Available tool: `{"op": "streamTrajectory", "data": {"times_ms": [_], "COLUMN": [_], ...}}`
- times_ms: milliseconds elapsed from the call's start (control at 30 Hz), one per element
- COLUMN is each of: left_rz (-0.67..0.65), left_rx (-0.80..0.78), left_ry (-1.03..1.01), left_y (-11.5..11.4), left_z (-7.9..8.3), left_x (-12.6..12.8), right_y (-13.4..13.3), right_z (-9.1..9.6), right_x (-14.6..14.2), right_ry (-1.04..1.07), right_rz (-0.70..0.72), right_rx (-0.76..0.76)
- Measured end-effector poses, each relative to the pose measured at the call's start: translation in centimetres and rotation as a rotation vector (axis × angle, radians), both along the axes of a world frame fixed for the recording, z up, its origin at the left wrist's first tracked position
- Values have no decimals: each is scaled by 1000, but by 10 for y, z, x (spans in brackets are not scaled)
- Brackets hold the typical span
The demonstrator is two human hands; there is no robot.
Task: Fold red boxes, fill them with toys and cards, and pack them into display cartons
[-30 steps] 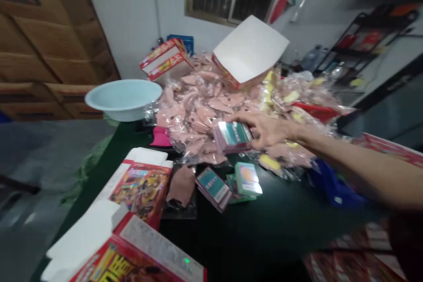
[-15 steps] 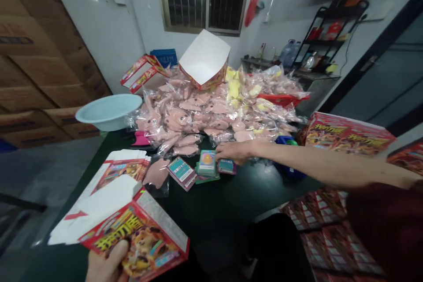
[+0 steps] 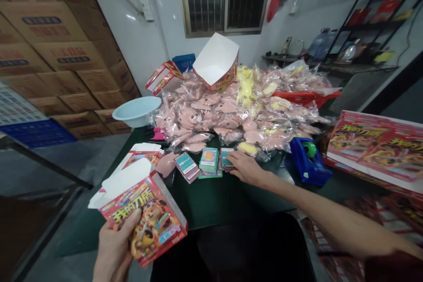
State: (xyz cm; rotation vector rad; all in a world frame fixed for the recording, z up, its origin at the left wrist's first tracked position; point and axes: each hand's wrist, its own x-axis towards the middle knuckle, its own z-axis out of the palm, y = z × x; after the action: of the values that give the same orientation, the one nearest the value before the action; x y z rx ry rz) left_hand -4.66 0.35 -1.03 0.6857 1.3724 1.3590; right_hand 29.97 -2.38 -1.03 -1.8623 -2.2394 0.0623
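Note:
My left hand grips a red printed carton with its white flaps open, low at the near left. My right hand reaches across the dark green table and rests its fingers on a small pack of cards. Beside that pack lie a green stack of card packs and a pink-edged pack. Just behind them spreads a big heap of pink toys in clear bags.
Flat red cartons lie at the left by a pale blue basin. A blue tape dispenser and red printed boxes are on the right. An open white-lined box tops the heap. Brown shipping cartons line the left wall.
My right hand put a card pack down beside the green stack and rests on it. My left hand brought the red carton up into view. The camera swung left.

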Motion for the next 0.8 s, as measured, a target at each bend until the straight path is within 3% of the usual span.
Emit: {"op": "streamTrajectory", "data": {"times_ms": [167, 233, 300, 367, 433, 533, 667, 800], "left_rz": [-79, -193, -437, -804, -1181, -1516, -1678, -1771], "left_rx": [-11, 6, 42, 147, 354, 603, 629, 671], "left_ry": [31, 82, 163, 292, 463, 746, 1068, 1093], "left_y": [2, -2, -7, -10, -7, 6, 31, 42], "left_z": [26, 33, 39, 46, 51, 53, 39, 28], "left_x": [13, 22, 37, 60, 90, 138, 184, 197], "right_y": [16, 28, 40, 50, 57, 65, 66, 68], "right_z": [-5, -1, 3, 8, 13, 19, 20, 10], "right_x": [5, 10, 14, 16, 16, 19, 29, 40], "right_ry": [-22, -68, -123, -172, -211, -249, -245, -174], "right_rz": [-125, -162, -146, -88, -17, 79, 145, 94], "right_rx": [2, -40, -92, -126, -145, -172, -185, -150]}}
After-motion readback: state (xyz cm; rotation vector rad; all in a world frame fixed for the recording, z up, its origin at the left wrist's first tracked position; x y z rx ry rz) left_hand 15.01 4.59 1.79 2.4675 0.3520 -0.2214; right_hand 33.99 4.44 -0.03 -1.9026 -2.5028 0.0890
